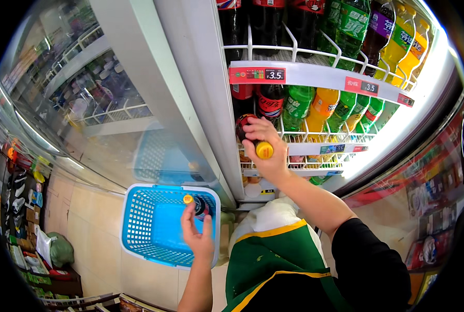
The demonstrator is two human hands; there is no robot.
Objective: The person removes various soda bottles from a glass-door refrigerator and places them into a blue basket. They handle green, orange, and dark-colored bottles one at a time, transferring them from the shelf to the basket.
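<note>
My right hand (269, 142) grips a dark cola bottle (246, 124) around its upper part. Its yellow cap (264, 150) points towards me, and the bottle leans at the left end of the middle cooler shelf. Part of its body is hidden by my fingers. Over a blue plastic basket (148, 258) with a white rim hangs my left hand (198, 236), fingers and thumb apart. Just beyond its fingertips, inside the basket's right side, is another dark bottle (202, 208) with a yellow cap. Whether the fingertips touch that bottle is hard to tell.
White wire rails (294, 48) front the cooler shelves. Green soda bottles (298, 103) and orange soda bottles (324, 105) stand beside the cola. An open glass door (111, 97) is at left, above the basket. A green bag (61, 249) lies on the far-left floor.
</note>
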